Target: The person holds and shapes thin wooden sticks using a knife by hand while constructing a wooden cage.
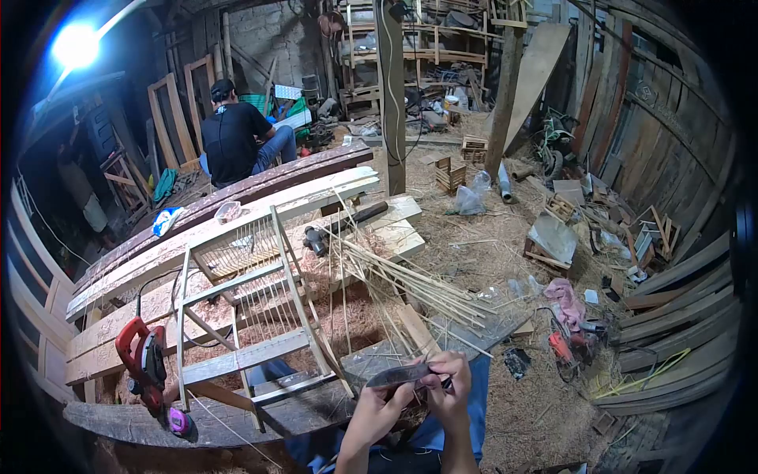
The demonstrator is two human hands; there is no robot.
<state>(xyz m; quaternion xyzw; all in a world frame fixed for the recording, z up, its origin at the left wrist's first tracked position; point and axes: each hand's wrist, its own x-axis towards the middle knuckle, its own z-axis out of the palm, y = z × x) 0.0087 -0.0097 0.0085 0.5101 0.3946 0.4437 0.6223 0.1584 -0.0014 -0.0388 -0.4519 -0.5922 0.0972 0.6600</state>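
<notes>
My right hand (448, 387) is closed around the handle of a knife, near the front edge of the bench. The broad dark blade (395, 375) points left, above my left hand (377, 417). That hand's fingers are curled close under the blade; what they pinch is hidden. Just beyond my hands, a pile of thin wooden sticks (426, 284) fans across the bench. To the left stands a small wooden frame (245, 359) with thin rods strung between its rails. A hammer (317, 242) lies on the planks behind it.
A red power tool (142, 363) and a purple tape measure (180, 421) sit at the bench's left end. Long planks (118, 296) run behind the frame. Another person (233, 138) sits beyond them. Shavings and a red-and-black tool (562, 347) lie on the right-hand floor.
</notes>
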